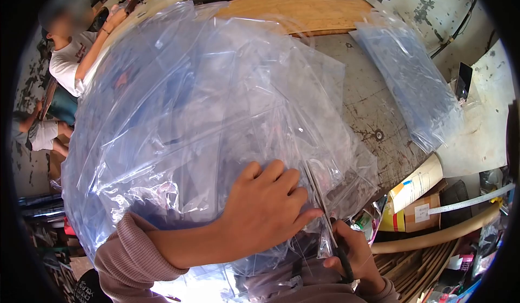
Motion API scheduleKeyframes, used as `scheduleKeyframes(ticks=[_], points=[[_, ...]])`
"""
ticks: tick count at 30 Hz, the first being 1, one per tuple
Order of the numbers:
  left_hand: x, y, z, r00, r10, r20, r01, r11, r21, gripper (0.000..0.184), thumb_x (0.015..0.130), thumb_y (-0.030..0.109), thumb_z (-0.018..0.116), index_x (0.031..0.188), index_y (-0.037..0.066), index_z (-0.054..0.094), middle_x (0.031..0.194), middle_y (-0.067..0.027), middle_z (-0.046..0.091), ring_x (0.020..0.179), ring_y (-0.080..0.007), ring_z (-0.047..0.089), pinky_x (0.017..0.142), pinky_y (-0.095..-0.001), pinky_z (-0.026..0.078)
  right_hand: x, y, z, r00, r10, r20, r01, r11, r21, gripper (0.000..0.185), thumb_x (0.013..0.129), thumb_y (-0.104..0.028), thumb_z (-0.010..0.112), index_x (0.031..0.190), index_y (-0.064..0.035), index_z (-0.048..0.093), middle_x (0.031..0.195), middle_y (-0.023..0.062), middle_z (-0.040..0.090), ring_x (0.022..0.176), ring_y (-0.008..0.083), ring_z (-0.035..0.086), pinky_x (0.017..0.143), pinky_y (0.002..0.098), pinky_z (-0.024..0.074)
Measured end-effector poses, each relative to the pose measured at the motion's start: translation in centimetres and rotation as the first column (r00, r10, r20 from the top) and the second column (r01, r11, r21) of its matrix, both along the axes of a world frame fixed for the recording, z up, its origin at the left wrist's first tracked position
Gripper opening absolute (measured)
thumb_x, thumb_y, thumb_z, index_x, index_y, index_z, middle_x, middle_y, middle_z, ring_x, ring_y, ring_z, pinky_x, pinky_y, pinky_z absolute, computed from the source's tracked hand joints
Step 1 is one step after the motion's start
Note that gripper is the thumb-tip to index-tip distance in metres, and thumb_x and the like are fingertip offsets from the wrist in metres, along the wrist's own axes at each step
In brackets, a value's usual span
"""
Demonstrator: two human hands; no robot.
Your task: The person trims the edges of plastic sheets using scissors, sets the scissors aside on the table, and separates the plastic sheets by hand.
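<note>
Large clear plastic sheets (206, 102) are spread in crumpled layers over the worktable, with a bluish tint on the left. My left hand (268, 211) lies on them near the front edge, fingers curled down against the plastic and thumb pointing right toward the blades. The fingertips are hidden beneath the knuckles. In my right hand (355, 251) is a pair of scissors (318, 194), held by the dark handles at the table's front edge. The long blades point away from me over the plastic, just right of my left thumb.
A folded stack of clear plastic (409, 81) lies on the scratched tabletop (368, 105) at right. Behind is a wooden board (303, 10). A cardboard box (422, 213) and a curved tan tube (433, 235) sit at lower right. Another person (70, 53) works at far left.
</note>
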State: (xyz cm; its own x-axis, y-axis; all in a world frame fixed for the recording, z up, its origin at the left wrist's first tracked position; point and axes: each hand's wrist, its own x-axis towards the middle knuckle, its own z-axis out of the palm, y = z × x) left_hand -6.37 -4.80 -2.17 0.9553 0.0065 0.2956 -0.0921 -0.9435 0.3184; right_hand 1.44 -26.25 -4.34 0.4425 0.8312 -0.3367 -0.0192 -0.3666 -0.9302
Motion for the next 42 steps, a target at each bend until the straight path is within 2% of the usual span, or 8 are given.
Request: scheduleKeyframes(ticks=[3, 5, 9, 23, 33, 35, 38, 42], points=[[-0.1, -0.2, 0.0, 1.0, -0.007, -0.005, 0.007, 1.0, -0.004, 0.034, 0.072, 0.04, 0.07, 0.063, 0.009, 0.058, 0.072, -0.0014, 0.046, 0.073, -0.019, 0.045, 0.064, -0.0338, 0.032, 0.0, -0.2, -0.3, 0.998, 0.027, 0.05, -0.026, 0.999, -0.032, 0.054, 0.068, -0.038, 0.081, 0.096, -0.0026, 0.05, 0.056, -0.0023, 0.045, 0.05, 0.0058, 0.04, 0.047, 0.0236, 0.0299], [-0.2, -0.4, -0.1, 1.0, -0.018, -0.008, 0.018, 1.0, -0.006, 0.034, 0.072, 0.04, 0.07, 0.063, 0.009, 0.058, 0.072, -0.0015, 0.046, 0.074, -0.019, 0.045, 0.064, -0.0341, 0.032, -0.4, -0.6, -1.4, 0.999, -0.016, -0.037, 0.016, 1.0, -0.001, 0.055, 0.068, -0.038, 0.081, 0.097, -0.0033, 0.05, 0.054, -0.0024, 0.043, 0.05, 0.0061, 0.039, 0.046, 0.0241, 0.0286], [-0.4, -0.7, -0.3, 1.0, 0.005, 0.018, -0.004, 1.0, -0.018, 0.034, 0.073, 0.04, 0.069, 0.065, 0.01, 0.059, 0.073, -0.002, 0.047, 0.075, -0.0193, 0.045, 0.066, -0.0347, 0.032, -0.7, -0.5, -1.7, 0.997, -0.053, -0.061, 0.054, 0.998, 0.024, 0.057, 0.068, -0.041, 0.081, 0.097, -0.0035, 0.05, 0.054, -0.0023, 0.043, 0.049, 0.0067, 0.038, 0.046, 0.0243, 0.0279], [-0.4, -0.8, -0.2, 1.0, 0.009, 0.005, -0.009, 0.999, -0.034, 0.034, 0.074, 0.04, 0.069, 0.063, 0.01, 0.058, 0.073, -0.002, 0.045, 0.075, -0.0195, 0.044, 0.066, -0.0346, 0.031, -1.1, -0.1, -1.8, 0.994, -0.102, 0.042, 0.098, 0.992, 0.083, 0.067, 0.065, -0.059, 0.075, 0.092, -0.0016, 0.052, 0.053, -0.0032, 0.037, 0.049, 0.0069, 0.034, 0.044, 0.0256, 0.0255], [-0.3, -0.8, -0.1, 1.0, 0.021, -0.004, -0.021, 0.999, -0.037, 0.034, 0.073, 0.041, 0.069, 0.063, 0.01, 0.058, 0.073, -0.0016, 0.046, 0.076, -0.0192, 0.045, 0.066, -0.0345, 0.031, -0.9, -0.7, -2.6, 0.995, -0.102, 0.018, 0.1, 0.993, 0.068, 0.062, 0.064, -0.049, 0.081, 0.093, -0.0016, 0.054, 0.054, -0.0052, 0.036, 0.05, 0.0053, 0.031, 0.045, 0.0251, 0.0235], [-0.4, -0.8, -0.1, 1.0, 0.02, -0.005, -0.02, 0.999, -0.036, 0.034, 0.073, 0.041, 0.069, 0.063, 0.01, 0.058, 0.073, -0.0017, 0.046, 0.076, -0.0192, 0.045, 0.066, -0.0345, 0.031, -0.9, -0.8, -2.7, 0.994, -0.101, -0.043, 0.105, 0.991, 0.087, 0.061, 0.064, -0.046, 0.082, 0.095, -0.0019, 0.054, 0.054, -0.0061, 0.036, 0.05, 0.0046, 0.031, 0.046, 0.0245, 0.0234], [-0.4, -0.8, -0.1, 1.0, 0.009, -0.007, -0.01, 0.999, -0.041, 0.034, 0.073, 0.04, 0.069, 0.063, 0.01, 0.058, 0.074, -0.0018, 0.046, 0.076, -0.0192, 0.045, 0.066, -0.0347, 0.031, -0.9, -0.3, -1.9, 0.99, -0.108, -0.094, 0.117, 0.989, 0.092, 0.062, 0.065, -0.047, 0.082, 0.096, -0.0023, 0.053, 0.054, -0.0065, 0.037, 0.05, 0.0042, 0.031, 0.046, 0.024, 0.0233], [-0.5, -0.9, -0.1, 1.0, 0.003, -0.009, -0.003, 1.0, -0.031, 0.034, 0.073, 0.041, 0.069, 0.063, 0.01, 0.058, 0.073, -0.0014, 0.046, 0.075, -0.0191, 0.044, 0.066, -0.0351, 0.03, -0.6, -0.1, -1.7, 0.996, -0.078, -0.034, 0.081, 0.994, 0.076, 0.063, 0.064, -0.049, 0.081, 0.096, -0.0026, 0.052, 0.054, -0.0061, 0.037, 0.05, 0.0042, 0.032, 0.046, 0.0243, 0.0235]])
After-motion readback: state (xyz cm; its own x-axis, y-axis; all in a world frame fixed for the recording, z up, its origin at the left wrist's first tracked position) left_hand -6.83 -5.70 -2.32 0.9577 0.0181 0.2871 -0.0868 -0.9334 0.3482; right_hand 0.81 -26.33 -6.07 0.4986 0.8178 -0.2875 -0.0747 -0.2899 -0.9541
